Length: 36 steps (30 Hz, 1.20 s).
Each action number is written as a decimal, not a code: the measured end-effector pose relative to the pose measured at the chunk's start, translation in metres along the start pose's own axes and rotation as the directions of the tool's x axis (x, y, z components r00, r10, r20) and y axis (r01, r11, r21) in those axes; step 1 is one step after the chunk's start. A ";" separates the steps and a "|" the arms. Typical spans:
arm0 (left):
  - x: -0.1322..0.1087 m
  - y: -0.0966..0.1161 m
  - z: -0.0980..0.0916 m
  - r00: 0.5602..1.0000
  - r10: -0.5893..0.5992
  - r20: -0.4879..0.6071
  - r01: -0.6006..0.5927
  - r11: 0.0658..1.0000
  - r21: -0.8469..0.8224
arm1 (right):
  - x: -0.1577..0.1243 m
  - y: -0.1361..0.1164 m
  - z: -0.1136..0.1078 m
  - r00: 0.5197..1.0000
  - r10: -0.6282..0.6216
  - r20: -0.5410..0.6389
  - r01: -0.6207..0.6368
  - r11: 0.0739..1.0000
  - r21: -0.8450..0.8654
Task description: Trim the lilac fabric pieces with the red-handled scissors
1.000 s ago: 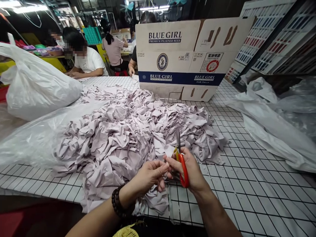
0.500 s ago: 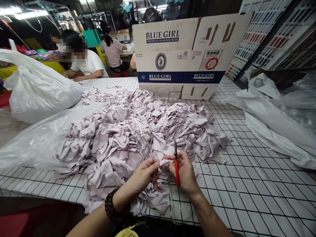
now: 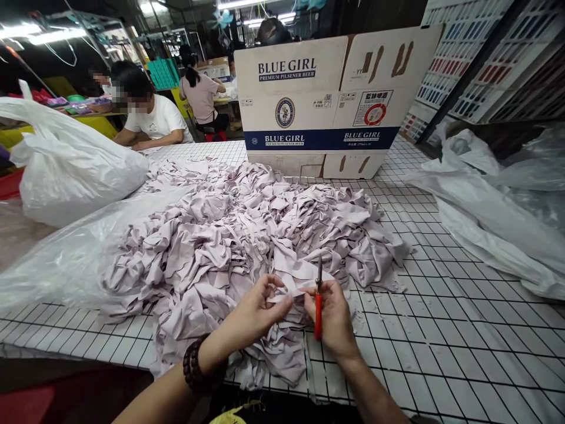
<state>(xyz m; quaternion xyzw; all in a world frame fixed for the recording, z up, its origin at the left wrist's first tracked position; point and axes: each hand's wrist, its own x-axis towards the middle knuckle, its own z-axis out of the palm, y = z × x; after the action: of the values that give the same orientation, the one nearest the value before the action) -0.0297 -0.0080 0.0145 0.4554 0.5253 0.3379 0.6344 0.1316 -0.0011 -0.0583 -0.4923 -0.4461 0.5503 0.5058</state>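
My right hand (image 3: 333,321) holds small red-handled scissors (image 3: 318,312) upright, blades pointing away from me. Its thumb and index finger also pinch the edge of a pale lilac fabric piece (image 3: 298,280). Just left of it is my left hand (image 3: 260,306), with thumb and index finger apart and a gap between them. The thumb tip lies close to the fabric edge; whether it touches is unclear. Under and beyond both hands spreads a large heap of similar fabric pieces (image 3: 212,241). A dark bead bracelet (image 3: 194,365) circles my left wrist.
A flattened beer carton (image 3: 300,88) stands upright behind the heap. White plastic bags lie at left (image 3: 83,171) and right (image 3: 485,206) on the grid-patterned table (image 3: 424,341). A person in white (image 3: 159,121) sits across at the far left, with others behind.
My left thumb and index finger have parted from the pinched fabric edge. The fabric piece now lies more spread out at my right fingertips. The scissors stay in my right hand.
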 end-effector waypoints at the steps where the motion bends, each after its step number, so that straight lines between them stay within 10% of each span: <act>1: -0.001 0.001 -0.003 0.997 0.075 -0.033 -0.069 0.986 0.151 | 0.004 -0.004 -0.004 0.999 0.012 0.030 -0.011 1.000 -0.026; 5: -0.001 0.007 -0.011 0.930 0.359 0.075 -0.328 0.724 0.607 | 0.018 -0.036 -0.024 0.980 0.056 0.188 -0.026 0.987 -0.160; 10: -0.004 0.032 -0.014 0.876 0.339 0.344 -0.479 0.527 0.701 | 0.031 -0.106 -0.038 0.877 0.133 0.462 0.080 0.908 -0.412; 14: -0.009 0.061 -0.007 0.829 0.272 0.488 -0.527 0.671 0.521 | 0.043 -0.156 -0.031 0.764 0.095 0.638 0.298 0.826 -0.479; 18: -0.003 0.062 0.004 0.836 0.176 0.520 -0.307 0.935 0.179 | 0.059 -0.174 -0.013 0.670 0.088 0.737 0.354 0.835 -0.421; 26: 0.005 0.024 0.018 0.948 0.071 0.309 0.050 0.929 -0.368 | 0.053 -0.114 -0.028 0.932 -0.036 0.360 0.103 0.981 -0.167; 36: -0.004 0.029 0.027 0.986 0.104 0.129 -0.052 0.934 -0.354 | 0.004 -0.054 0.005 0.994 0.038 0.101 -0.048 0.993 0.103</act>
<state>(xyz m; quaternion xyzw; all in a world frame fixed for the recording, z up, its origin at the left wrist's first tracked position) -0.0028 -0.0073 0.0437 0.3793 0.3906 0.4167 0.7279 0.1328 0.0075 -0.0043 -0.4466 -0.4300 0.6076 0.4965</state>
